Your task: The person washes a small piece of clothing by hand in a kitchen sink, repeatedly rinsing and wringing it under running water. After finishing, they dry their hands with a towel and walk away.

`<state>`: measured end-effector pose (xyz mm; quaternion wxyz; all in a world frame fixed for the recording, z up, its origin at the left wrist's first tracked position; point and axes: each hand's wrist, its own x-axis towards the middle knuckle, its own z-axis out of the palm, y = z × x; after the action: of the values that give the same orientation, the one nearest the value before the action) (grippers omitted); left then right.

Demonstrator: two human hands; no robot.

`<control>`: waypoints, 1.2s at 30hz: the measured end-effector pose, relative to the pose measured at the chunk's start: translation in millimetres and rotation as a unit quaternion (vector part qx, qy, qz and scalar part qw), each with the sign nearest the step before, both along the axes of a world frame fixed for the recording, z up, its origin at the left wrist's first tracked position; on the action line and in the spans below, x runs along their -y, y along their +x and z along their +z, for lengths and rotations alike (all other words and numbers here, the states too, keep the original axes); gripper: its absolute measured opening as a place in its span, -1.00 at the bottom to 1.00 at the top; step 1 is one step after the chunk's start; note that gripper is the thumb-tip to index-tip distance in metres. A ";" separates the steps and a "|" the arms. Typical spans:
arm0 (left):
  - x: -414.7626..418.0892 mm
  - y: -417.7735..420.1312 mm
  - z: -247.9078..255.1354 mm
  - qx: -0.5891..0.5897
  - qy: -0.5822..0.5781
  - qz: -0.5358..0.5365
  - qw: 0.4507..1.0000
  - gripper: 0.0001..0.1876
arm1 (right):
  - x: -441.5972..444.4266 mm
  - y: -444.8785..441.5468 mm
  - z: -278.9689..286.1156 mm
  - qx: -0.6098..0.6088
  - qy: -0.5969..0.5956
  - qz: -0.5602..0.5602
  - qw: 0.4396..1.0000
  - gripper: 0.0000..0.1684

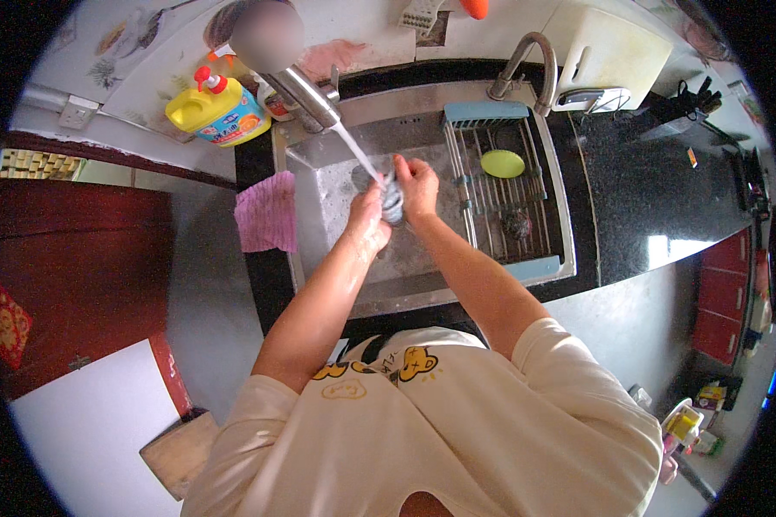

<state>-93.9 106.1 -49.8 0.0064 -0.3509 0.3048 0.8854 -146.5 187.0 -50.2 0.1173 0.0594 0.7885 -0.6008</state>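
Water runs from a metal faucet [304, 97] onto a bunched grey cloth [392, 199] above the sink basin [336, 258]. My left hand [370, 210] grips the cloth from its left side, wet up to the forearm. On the cloth's right side is my right hand [418, 190], its fingers curled and the thumb raised; whether it holds part of the cloth is not clear. Suds and water lie in the basin beneath both hands.
A metal drying rack [469, 213] spans the sink's right side, holding a green oval item [502, 164] and a scouring ball [516, 226]. A pink cloth [266, 213] hangs over the left edge. Behind stand a yellow pump bottle [216, 111], a curved spout [524, 48] and a cutting board [611, 55].
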 end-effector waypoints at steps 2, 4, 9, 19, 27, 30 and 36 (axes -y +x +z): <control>-1.4 0.1 21.8 -0.014 0.016 -0.034 0.999 -0.73 | -5.4 -9.5 -15.3 0.047 -0.064 0.007 0.997 -0.64; 7.2 2.4 27.9 -0.023 0.042 -0.092 0.995 -0.79 | -1.4 -7.1 -29.6 0.064 -0.227 0.000 0.972 -0.52; 30.1 15.5 30.3 -0.047 -0.071 -0.304 0.949 -0.76 | -25.6 -14.9 -18.8 0.310 -0.371 0.239 0.842 -0.38; 25.7 26.5 -3.8 -0.054 -0.260 -0.121 0.957 -0.38 | -0.8 2.6 18.7 -0.174 0.089 0.285 0.938 -0.53; 0.7 27.4 -22.6 -0.011 -0.334 0.013 0.943 -0.31 | 13.1 5.3 21.1 -0.068 0.011 0.222 0.973 -0.66; 0.1 20.7 34.4 0.084 0.065 0.088 0.990 -0.46 | 11.1 10.7 15.1 -0.073 -0.006 0.138 0.988 -0.66; 29.4 6.8 39.0 0.041 0.127 -0.144 0.981 -0.35 | -1.9 57.1 43.6 -0.147 -0.044 0.240 0.959 -0.72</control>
<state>-87.2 76.7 -10.8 0.1908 -0.3360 0.2370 0.8914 -89.4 188.9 -6.5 0.1427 -0.2258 0.7611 -0.5911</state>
